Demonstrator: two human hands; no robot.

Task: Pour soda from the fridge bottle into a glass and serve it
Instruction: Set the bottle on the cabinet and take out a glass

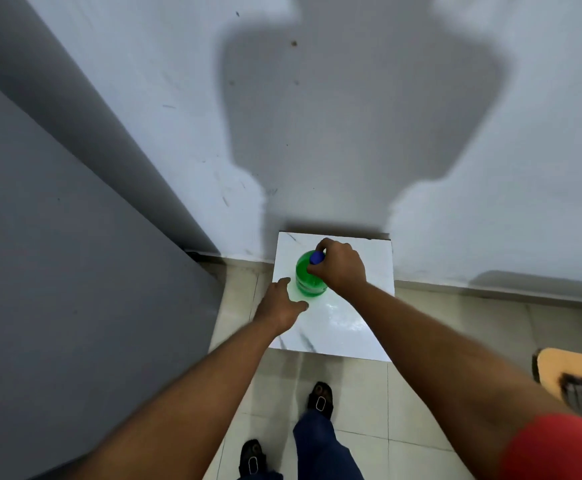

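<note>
Our right grip (339,265) clamps the bottle (308,277) neck under its cap (316,258) on the counter (345,323); left grip (280,304) open beside it.

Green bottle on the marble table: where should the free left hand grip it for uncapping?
Wrap the left hand around the green bottle's wide body from its left: it stands upright, and the right hand covers the blue cap.

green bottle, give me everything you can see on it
The green bottle is translucent green, plastic by its look, with a blue cap still on. It stands upright on the white marble-look tabletop, near the far edge by the wall. The right hand grips it around the neck just below the cap. The left hand is open beside its base; whether it touches is unclear. The fill level is not readable.
</note>
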